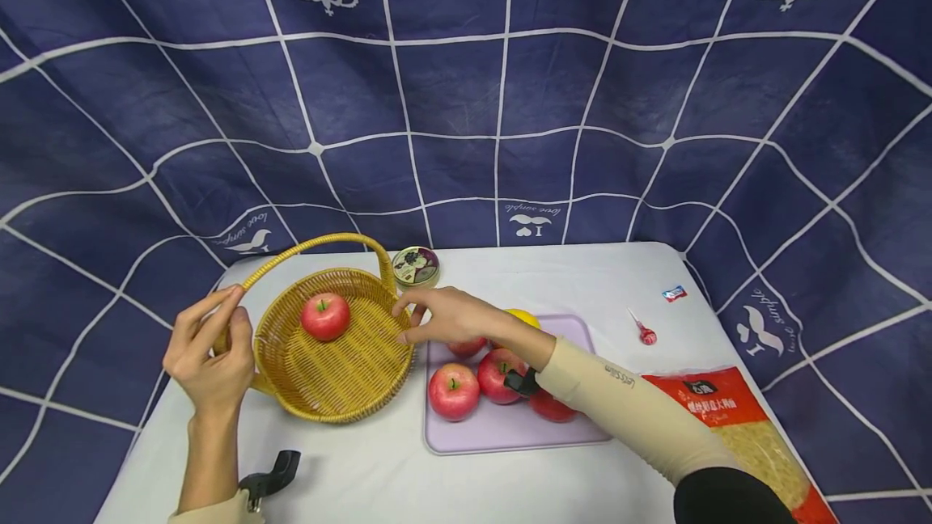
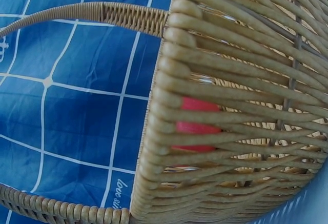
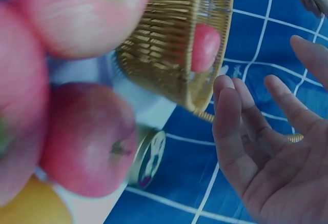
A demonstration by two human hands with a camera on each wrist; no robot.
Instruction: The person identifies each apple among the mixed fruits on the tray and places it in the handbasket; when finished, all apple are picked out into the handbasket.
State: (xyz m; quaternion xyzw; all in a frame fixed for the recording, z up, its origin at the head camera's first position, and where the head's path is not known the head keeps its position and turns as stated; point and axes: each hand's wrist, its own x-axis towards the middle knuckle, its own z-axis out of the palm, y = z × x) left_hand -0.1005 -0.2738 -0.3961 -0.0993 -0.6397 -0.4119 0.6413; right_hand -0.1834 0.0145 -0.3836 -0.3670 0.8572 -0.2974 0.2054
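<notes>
On the left of the table stands a round woven basket (image 1: 342,378) with one red apple (image 1: 325,317) in it. My left hand (image 1: 211,354) grips the left side of its arched handle (image 1: 320,241). Just over the basket's right rim, my right hand (image 1: 451,315) has its fingers loosely bent, with nothing between them. Its palm and spread fingers also show in the right wrist view. Below that hand, a lilac tray (image 1: 510,441) bears several red apples (image 1: 454,392) and a yellow fruit (image 1: 523,317), partly hidden by the forearm. Through the weave, the left wrist view shows the apple's red skin (image 2: 197,126).
A round tin (image 1: 416,267) stands behind the basket, near the back edge. To the tray's right lie a red lollipop (image 1: 646,335) and a small blue-and-red wrapped packet (image 1: 674,293). A red bag of dry food (image 1: 757,451) lies at the front right. Blue checked cloth hangs behind the table.
</notes>
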